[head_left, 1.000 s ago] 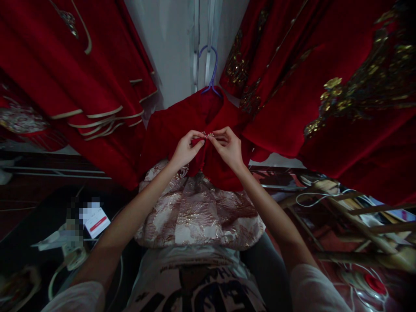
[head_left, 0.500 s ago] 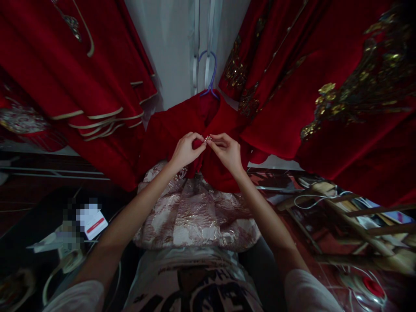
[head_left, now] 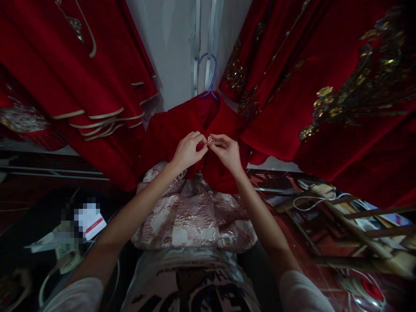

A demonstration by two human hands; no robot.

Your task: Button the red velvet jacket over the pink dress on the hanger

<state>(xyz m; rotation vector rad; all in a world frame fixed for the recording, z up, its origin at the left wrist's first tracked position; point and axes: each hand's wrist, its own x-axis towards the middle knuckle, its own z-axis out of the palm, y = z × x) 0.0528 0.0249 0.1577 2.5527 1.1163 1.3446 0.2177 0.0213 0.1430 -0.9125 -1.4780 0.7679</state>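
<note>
In front of me a short red jacket (head_left: 175, 117) hangs on a purple hanger (head_left: 214, 77). My right hand (head_left: 229, 151) pinches a small, shiny, flower-like button (head_left: 210, 138) at the jacket's front opening. Close beside it, my left hand (head_left: 188, 151) is closed, thumb and forefinger pressed together at the jacket's front edge. Whatever lies between those left fingertips is too small to make out. Below the jacket, a pale pink and white brocade skirt (head_left: 195, 216) with a metallic sheen spreads over my lap.
Red garments with pale trim (head_left: 107, 78) hang at the left; others with gold sequins (head_left: 325, 104) hang at the right. A wooden rack (head_left: 364, 234) stands at lower right. On a dark surface at left are a white box (head_left: 94, 223) and a cable.
My hands have shifted slightly. The button now shows at the right fingertips, and the left fingertips have drawn a little closer together. The jacket hangs as before.
</note>
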